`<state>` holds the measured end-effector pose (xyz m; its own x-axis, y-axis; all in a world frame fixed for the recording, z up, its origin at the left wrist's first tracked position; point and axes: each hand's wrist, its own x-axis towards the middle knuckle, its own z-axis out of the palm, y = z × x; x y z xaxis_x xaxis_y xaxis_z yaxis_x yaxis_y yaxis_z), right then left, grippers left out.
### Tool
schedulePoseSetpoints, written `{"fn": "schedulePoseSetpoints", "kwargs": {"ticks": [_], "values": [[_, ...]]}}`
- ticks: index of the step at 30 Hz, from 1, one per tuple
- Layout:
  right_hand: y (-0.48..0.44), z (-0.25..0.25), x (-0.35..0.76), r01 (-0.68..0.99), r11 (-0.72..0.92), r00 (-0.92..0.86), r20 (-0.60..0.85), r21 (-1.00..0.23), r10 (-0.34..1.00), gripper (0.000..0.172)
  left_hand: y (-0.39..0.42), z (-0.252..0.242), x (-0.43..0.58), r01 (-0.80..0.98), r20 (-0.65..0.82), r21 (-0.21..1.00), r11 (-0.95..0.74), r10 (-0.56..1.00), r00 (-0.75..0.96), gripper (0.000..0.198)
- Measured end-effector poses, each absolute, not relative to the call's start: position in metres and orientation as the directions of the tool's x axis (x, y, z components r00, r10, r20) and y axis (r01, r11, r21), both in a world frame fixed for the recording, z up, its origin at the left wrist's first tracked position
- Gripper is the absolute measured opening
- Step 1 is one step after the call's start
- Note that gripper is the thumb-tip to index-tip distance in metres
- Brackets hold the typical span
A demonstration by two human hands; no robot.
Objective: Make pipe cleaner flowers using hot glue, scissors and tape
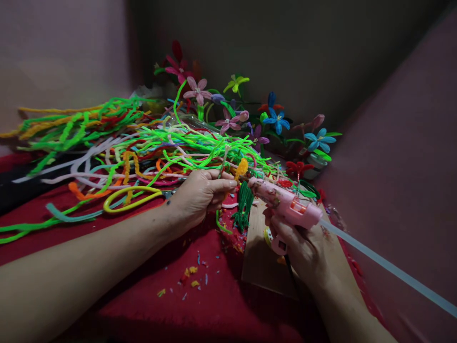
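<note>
My left hand [205, 193] is closed in a pinch on a thin stem [223, 164] with a pale tip that sticks up from the fingers. Close to its fingertips is a fuzzy yellow-orange petal [242, 167]; whether the fingers hold it too, I cannot tell. My right hand [300, 243] is wrapped round a pink glue gun [285, 202], whose stained nozzle points left and nearly meets the petal. A long translucent glue stick [385, 267] runs out of the gun's back. Below the nozzle lies a bundle of dark green pipe cleaners [244, 205].
Many coloured pipe cleaners [200, 147] heap up beyond the hands. Yellow-handled scissors [134, 190] lie by my left wrist. Pipe-cleaner flowers [276, 121] stand at the back. A wooden board [262, 257] rests under the gun, on red cloth [171, 309] scattered with fuzzy scraps [193, 270].
</note>
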<state>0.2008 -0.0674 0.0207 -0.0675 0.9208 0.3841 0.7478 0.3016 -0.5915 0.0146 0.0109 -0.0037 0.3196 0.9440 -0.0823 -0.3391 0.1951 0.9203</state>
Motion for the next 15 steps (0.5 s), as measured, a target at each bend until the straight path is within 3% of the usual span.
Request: {"fn": "schedulePoseSetpoints", "kwargs": {"ticks": [15], "values": [[-0.0676, 0.0253, 0.1984, 0.726, 0.3, -0.073, 0.365, -0.619, 0.928, 0.016, 0.0114, -0.0042, 0.0143, -0.318, -0.079, 0.93, 0.187, 0.943, 0.323, 0.01]]}}
